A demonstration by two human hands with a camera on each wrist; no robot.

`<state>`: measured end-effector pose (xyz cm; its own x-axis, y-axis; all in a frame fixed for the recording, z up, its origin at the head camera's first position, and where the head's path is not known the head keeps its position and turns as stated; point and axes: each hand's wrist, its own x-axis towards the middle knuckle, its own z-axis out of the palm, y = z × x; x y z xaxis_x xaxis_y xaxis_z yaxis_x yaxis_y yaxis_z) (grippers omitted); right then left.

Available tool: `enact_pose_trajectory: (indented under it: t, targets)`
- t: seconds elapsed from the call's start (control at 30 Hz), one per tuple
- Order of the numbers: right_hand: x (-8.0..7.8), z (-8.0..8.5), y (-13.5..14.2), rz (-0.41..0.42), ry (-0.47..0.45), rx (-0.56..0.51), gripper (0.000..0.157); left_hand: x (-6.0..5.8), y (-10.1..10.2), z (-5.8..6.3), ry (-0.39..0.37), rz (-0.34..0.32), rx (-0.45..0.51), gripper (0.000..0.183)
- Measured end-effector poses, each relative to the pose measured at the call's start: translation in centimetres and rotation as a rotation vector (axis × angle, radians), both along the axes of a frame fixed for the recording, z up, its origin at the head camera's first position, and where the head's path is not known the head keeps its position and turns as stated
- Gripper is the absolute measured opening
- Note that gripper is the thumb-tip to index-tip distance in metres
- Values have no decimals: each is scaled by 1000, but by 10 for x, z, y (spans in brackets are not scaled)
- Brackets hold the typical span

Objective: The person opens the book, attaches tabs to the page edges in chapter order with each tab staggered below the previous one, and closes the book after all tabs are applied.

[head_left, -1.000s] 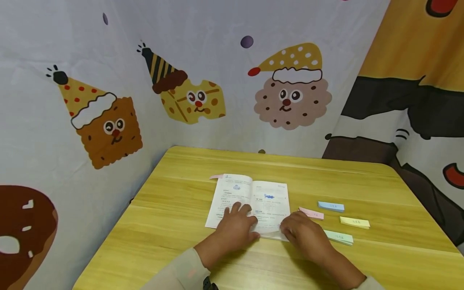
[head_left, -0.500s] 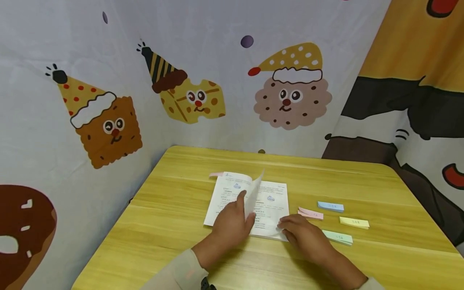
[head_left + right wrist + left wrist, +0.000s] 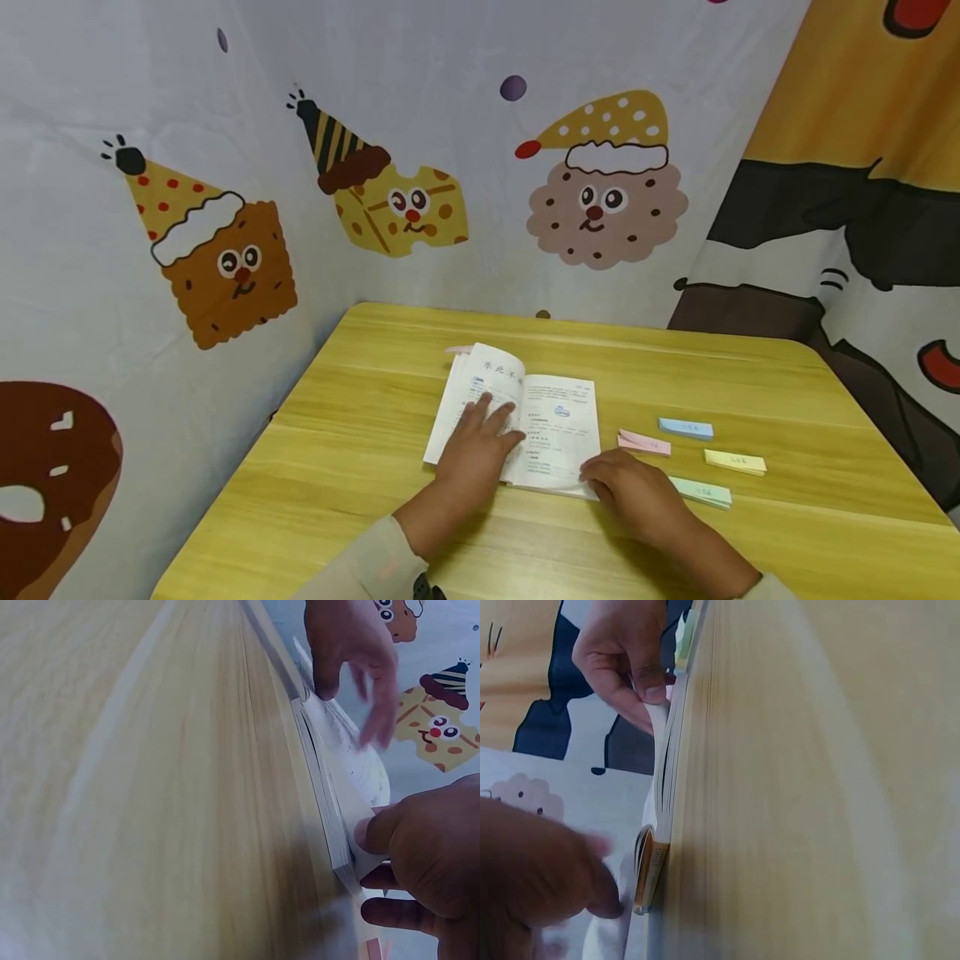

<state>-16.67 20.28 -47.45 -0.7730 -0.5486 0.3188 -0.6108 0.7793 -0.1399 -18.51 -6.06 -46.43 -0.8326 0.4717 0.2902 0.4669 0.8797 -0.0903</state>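
Note:
An open book (image 3: 558, 442) with printed pages lies on the table. My left hand (image 3: 471, 454) rests on its left side, fingers spread over a page (image 3: 497, 367) that arches up near the spine. In the right wrist view this hand (image 3: 356, 652) hovers close over the pages with its fingers apart. My right hand (image 3: 633, 492) is at the book's near right corner. Its thumb and fingers pinch the corner of a lifted page (image 3: 367, 859), as the right wrist view shows. A pink tab (image 3: 459, 349) sticks out at the book's far left corner.
Right of the book lie folded paper strips: pink (image 3: 647, 443), blue (image 3: 686, 428), yellow (image 3: 736, 462) and green (image 3: 701, 492), the green one beside my right hand. The wooden table (image 3: 360, 400) meets a cartoon-printed cloth (image 3: 487, 283) at the back.
My left hand has swept a page from the right side over to the left, and its fingers now lie spread on it. The right hand has stayed at the near corner.

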Motion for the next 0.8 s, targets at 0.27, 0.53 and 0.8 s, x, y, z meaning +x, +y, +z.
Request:
enact_pose_trajectory:
  t: [0.27,0.53,0.8]
  targets:
    - [-4,4,-4,-19,92,-94,21,2,5,-3,-50,-102,12,27]
    - [-3,11,-8,-163,153,-261,41,3,9,-3,-93,-57,6,50]
    - [-4,1,-5,-39,-90,-112,33,1,11,-5,-45,85,238,65]
